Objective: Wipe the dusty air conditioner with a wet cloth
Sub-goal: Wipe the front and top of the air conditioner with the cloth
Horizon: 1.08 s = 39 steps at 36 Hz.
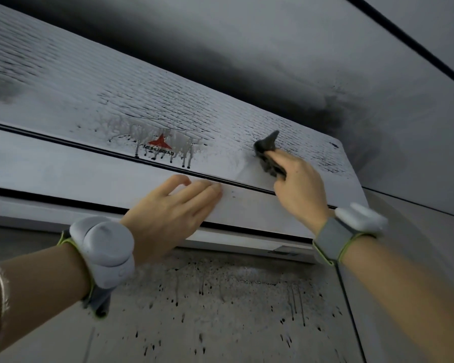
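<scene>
Progress: partial. Air conditioner (63, 106) on far wall, front panel mostly dust-streaked; small wiped patch at right. Your right hand (296, 184) clamps the wet cloth (266, 153) there; your left hand (168, 216) lies flat, fingers spread, bracing the lower panel.

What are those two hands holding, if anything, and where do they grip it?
The right hand pinches a dark cloth by its lower bunched end, pressing it to the air conditioner. The left hand holds nothing; it rests flat on the front panel.
</scene>
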Each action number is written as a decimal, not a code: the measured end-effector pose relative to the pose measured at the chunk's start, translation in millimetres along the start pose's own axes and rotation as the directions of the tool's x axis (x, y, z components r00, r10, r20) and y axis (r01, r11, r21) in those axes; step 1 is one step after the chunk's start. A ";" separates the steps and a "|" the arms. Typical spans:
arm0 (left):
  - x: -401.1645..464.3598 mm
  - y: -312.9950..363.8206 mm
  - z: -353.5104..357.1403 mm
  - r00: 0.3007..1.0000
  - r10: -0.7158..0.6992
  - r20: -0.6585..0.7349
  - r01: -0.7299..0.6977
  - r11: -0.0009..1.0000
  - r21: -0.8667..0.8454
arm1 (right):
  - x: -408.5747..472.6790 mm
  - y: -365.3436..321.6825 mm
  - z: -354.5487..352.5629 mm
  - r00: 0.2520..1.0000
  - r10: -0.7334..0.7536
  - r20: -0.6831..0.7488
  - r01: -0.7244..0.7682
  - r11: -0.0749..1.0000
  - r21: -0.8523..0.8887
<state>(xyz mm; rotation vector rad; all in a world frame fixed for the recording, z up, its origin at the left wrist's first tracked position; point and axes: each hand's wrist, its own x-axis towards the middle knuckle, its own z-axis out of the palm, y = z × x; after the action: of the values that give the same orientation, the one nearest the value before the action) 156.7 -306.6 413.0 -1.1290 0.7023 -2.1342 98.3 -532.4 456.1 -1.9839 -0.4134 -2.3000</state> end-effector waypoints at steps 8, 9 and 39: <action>-23.7 -18.6 -10.5 1.000 -0.002 -0.001 0.002 0.999 0.050 | -32.1 -36.7 7.0 0.978 -0.208 0.002 0.208 0.978 0.013; -26.2 -19.6 -11.7 1.000 -0.004 -0.001 0.004 0.998 0.061 | -34.3 -37.6 6.4 0.971 -0.240 0.009 0.240 0.971 0.004; -55.5 -55.0 -20.9 0.995 -0.035 0.093 0.029 0.997 0.069 | -29.9 -49.6 8.9 0.959 -0.285 -0.013 0.277 0.942 -0.192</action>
<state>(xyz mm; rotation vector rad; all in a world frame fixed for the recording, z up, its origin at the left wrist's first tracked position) 148.6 -226.1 411.6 -1.2030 0.5682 -2.0998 100.1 -486.0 420.3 -2.0763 -0.5257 -2.6373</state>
